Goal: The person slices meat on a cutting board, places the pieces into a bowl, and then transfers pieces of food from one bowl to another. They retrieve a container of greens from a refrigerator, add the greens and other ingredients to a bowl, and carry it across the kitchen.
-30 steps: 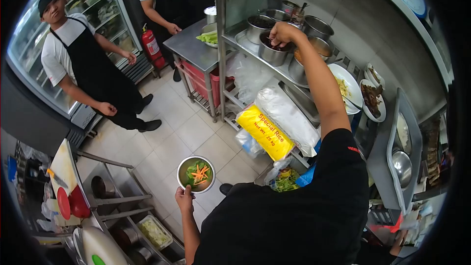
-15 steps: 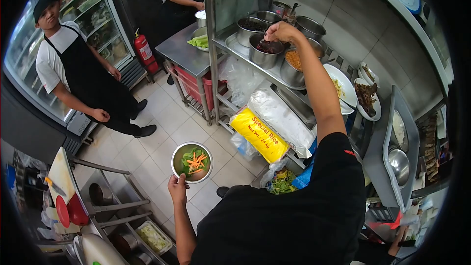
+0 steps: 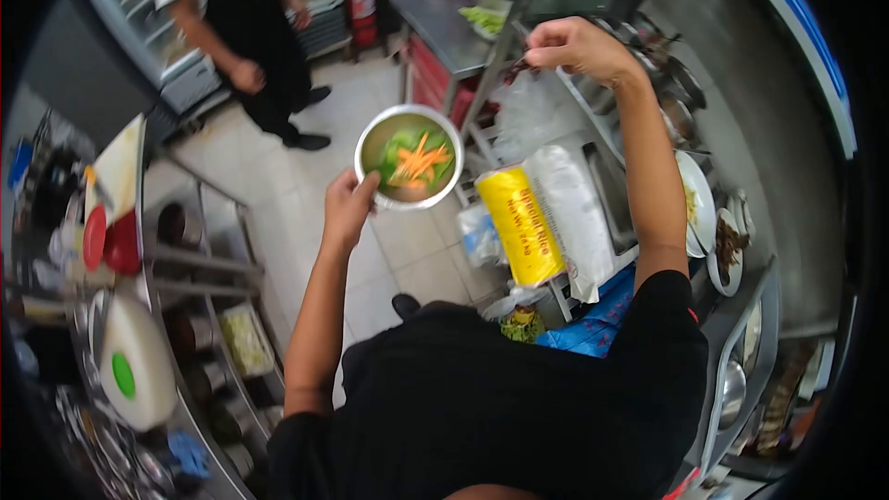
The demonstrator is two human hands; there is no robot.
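Observation:
My left hand (image 3: pixel 350 206) grips the near rim of a round metal bowl (image 3: pixel 364 150), thumb over the edge. Inside the bowl lie green leaves (image 3: pixel 400 142) under orange carrot strips (image 3: pixel 423 161). My right hand (image 3: pixel 572 48) is raised at the right, fingers pinched around a small bunch of dark red pieces (image 3: pixel 515 72) whose kind I cannot make out. That hand is apart from the bowl, near the front edge of the metal shelf with several metal pots (image 3: pixel 681 83), which my forearm partly hides.
A co-worker in a black apron (image 3: pixel 250 28) stands beyond the bowl, by a glass-door fridge (image 3: pixel 139 14). A rice sack (image 3: pixel 520 227) lies on the lower right shelf. At left are a worktable with a cutting board (image 3: pixel 118 167) and a red bowl (image 3: pixel 122 243). A fire extinguisher (image 3: pixel 363 7) stands behind.
My right hand has come out of a pot on the shelf with dark red pieces in its fingers. My left hand has raised the bowl. The camera view has turned.

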